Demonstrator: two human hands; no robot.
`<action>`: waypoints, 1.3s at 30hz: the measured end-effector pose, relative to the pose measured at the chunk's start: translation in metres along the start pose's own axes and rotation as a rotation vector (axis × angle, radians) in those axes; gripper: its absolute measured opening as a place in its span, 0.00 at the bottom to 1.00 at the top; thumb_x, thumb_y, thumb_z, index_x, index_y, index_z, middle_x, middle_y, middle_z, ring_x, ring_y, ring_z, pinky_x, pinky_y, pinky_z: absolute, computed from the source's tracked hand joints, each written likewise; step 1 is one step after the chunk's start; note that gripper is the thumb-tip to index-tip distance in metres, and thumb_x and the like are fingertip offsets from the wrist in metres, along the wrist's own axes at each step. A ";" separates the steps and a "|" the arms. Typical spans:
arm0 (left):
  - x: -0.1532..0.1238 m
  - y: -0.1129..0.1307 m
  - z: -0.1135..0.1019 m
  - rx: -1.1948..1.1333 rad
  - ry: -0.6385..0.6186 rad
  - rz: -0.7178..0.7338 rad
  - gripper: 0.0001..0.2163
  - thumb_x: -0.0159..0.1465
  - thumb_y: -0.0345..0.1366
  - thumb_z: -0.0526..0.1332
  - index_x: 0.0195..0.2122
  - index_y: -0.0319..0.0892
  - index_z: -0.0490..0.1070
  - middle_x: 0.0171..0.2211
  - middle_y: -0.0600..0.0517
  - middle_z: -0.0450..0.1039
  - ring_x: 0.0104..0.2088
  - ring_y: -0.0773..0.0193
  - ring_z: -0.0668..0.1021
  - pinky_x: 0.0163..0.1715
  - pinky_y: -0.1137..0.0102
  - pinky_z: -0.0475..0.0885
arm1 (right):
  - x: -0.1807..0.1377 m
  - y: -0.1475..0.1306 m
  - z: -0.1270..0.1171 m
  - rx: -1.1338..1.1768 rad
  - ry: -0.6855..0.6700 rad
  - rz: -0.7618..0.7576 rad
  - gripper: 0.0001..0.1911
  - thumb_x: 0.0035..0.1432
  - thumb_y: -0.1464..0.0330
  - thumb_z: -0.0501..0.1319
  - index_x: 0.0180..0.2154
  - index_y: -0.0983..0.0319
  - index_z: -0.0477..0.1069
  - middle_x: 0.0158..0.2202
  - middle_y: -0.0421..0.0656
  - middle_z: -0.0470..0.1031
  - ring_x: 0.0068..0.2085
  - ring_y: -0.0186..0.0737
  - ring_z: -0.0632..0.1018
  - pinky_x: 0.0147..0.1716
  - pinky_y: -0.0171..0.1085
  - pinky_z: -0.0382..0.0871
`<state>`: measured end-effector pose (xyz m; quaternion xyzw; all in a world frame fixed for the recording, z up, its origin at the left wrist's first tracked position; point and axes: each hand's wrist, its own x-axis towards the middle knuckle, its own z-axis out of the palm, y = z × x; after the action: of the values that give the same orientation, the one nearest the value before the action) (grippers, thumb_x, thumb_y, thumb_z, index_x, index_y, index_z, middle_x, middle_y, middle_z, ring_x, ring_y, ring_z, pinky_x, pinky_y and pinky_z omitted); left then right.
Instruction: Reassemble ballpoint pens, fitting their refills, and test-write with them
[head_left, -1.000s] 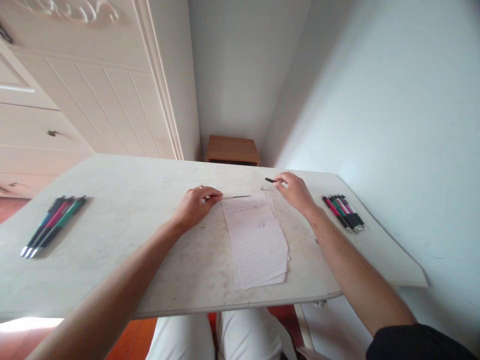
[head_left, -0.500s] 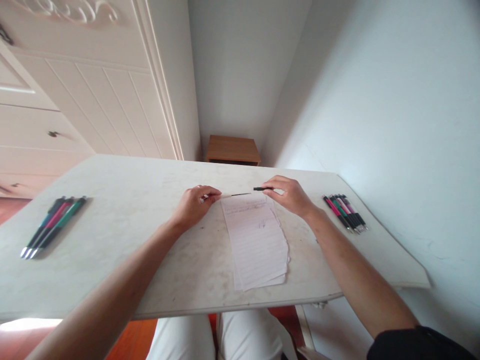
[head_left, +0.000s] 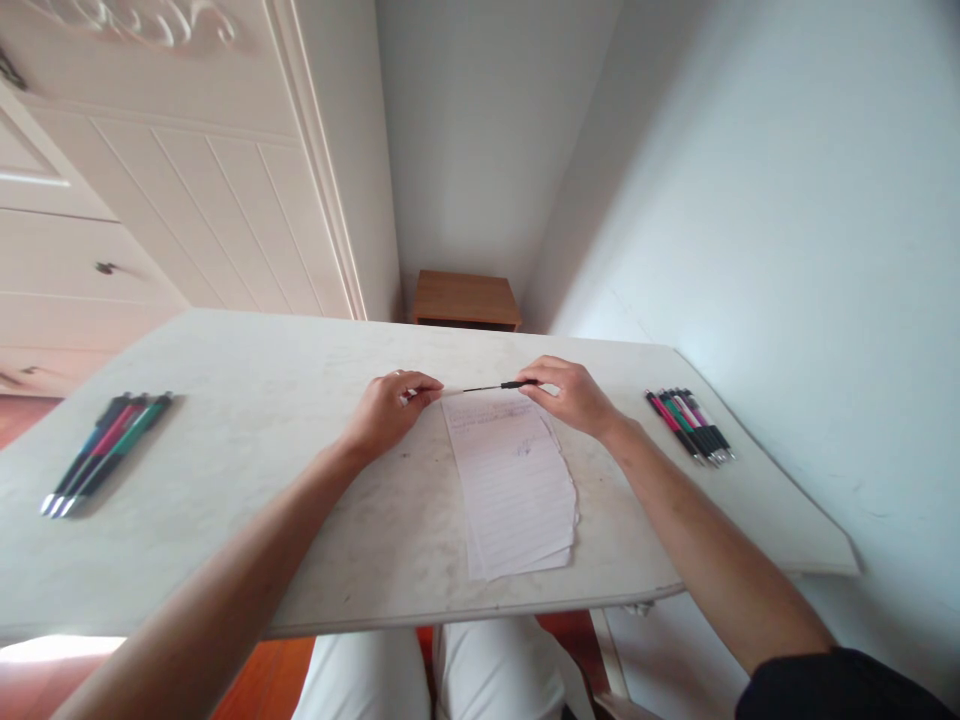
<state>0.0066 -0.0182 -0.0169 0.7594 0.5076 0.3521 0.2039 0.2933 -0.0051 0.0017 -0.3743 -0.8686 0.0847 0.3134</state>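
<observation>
My left hand (head_left: 392,407) rests on the white table (head_left: 247,470) with fingers curled around one end of a thin pen refill (head_left: 484,388) that reaches out to the right. My right hand (head_left: 574,394) pinches a short black pen part (head_left: 517,384), and its tip meets the far end of the refill. Both hands sit just beyond the top edge of a small stack of lined paper (head_left: 514,482) with faint writing.
Several pens (head_left: 105,451) lie side by side at the table's left. Another bunch of pens (head_left: 688,423) lies at the right, near the wall. A brown wooden stand (head_left: 466,299) is beyond the table, a white cabinet to the left.
My right hand has brought the black pen part leftwards and down from the far side of the table until it meets the refill tip. My left hand has stayed in place.
</observation>
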 end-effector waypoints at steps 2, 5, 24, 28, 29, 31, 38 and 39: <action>0.000 0.000 0.000 -0.002 -0.003 0.003 0.11 0.62 0.40 0.58 0.37 0.44 0.79 0.37 0.50 0.81 0.36 0.59 0.79 0.42 0.67 0.74 | 0.000 -0.001 0.001 0.003 0.002 -0.003 0.08 0.62 0.66 0.60 0.39 0.59 0.78 0.37 0.46 0.78 0.39 0.43 0.78 0.41 0.41 0.72; 0.000 -0.001 0.000 -0.010 -0.008 0.013 0.11 0.62 0.40 0.58 0.37 0.44 0.79 0.37 0.50 0.81 0.37 0.59 0.79 0.43 0.67 0.74 | 0.000 -0.003 0.003 0.012 0.000 -0.005 0.08 0.63 0.66 0.59 0.39 0.59 0.77 0.37 0.46 0.78 0.39 0.43 0.78 0.41 0.41 0.72; -0.006 0.008 0.008 -0.098 -0.089 0.094 0.10 0.63 0.40 0.58 0.37 0.43 0.78 0.37 0.51 0.80 0.37 0.61 0.79 0.41 0.69 0.73 | 0.000 -0.024 0.023 0.118 -0.030 -0.081 0.07 0.63 0.68 0.58 0.39 0.61 0.75 0.36 0.46 0.76 0.38 0.41 0.77 0.40 0.39 0.71; -0.006 0.007 0.009 -0.127 -0.073 0.111 0.10 0.63 0.40 0.59 0.36 0.42 0.78 0.36 0.51 0.80 0.36 0.61 0.79 0.39 0.69 0.72 | 0.000 -0.025 0.025 0.154 -0.008 -0.086 0.07 0.63 0.68 0.59 0.39 0.62 0.75 0.35 0.46 0.75 0.37 0.40 0.76 0.39 0.38 0.71; -0.006 0.006 0.009 -0.136 -0.066 0.120 0.10 0.63 0.39 0.59 0.36 0.42 0.78 0.36 0.51 0.80 0.36 0.62 0.79 0.39 0.69 0.72 | 0.000 -0.025 0.026 0.161 -0.004 -0.088 0.06 0.63 0.68 0.59 0.39 0.62 0.74 0.35 0.46 0.75 0.37 0.39 0.76 0.39 0.38 0.71; -0.006 0.006 0.010 -0.154 -0.055 0.135 0.09 0.63 0.39 0.60 0.36 0.42 0.78 0.36 0.51 0.80 0.35 0.62 0.78 0.39 0.69 0.72 | 0.000 -0.025 0.026 0.169 -0.003 -0.090 0.06 0.63 0.69 0.59 0.40 0.62 0.74 0.36 0.46 0.75 0.37 0.39 0.76 0.39 0.38 0.71; -0.004 0.006 0.009 -0.201 -0.019 0.131 0.09 0.60 0.39 0.63 0.37 0.41 0.78 0.36 0.49 0.78 0.34 0.63 0.77 0.35 0.70 0.71 | 0.000 -0.028 0.025 0.200 0.013 -0.081 0.06 0.63 0.69 0.59 0.39 0.62 0.74 0.36 0.46 0.75 0.38 0.39 0.76 0.39 0.38 0.70; -0.004 0.006 0.009 -0.208 -0.015 0.115 0.09 0.60 0.40 0.64 0.37 0.41 0.78 0.36 0.49 0.78 0.34 0.63 0.77 0.35 0.70 0.70 | 0.000 -0.029 0.025 0.205 0.017 -0.079 0.06 0.63 0.69 0.59 0.39 0.62 0.74 0.36 0.46 0.75 0.38 0.39 0.76 0.39 0.38 0.70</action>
<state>0.0164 -0.0237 -0.0203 0.7648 0.4223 0.4083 0.2648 0.2606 -0.0231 -0.0073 -0.3063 -0.8669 0.1574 0.3604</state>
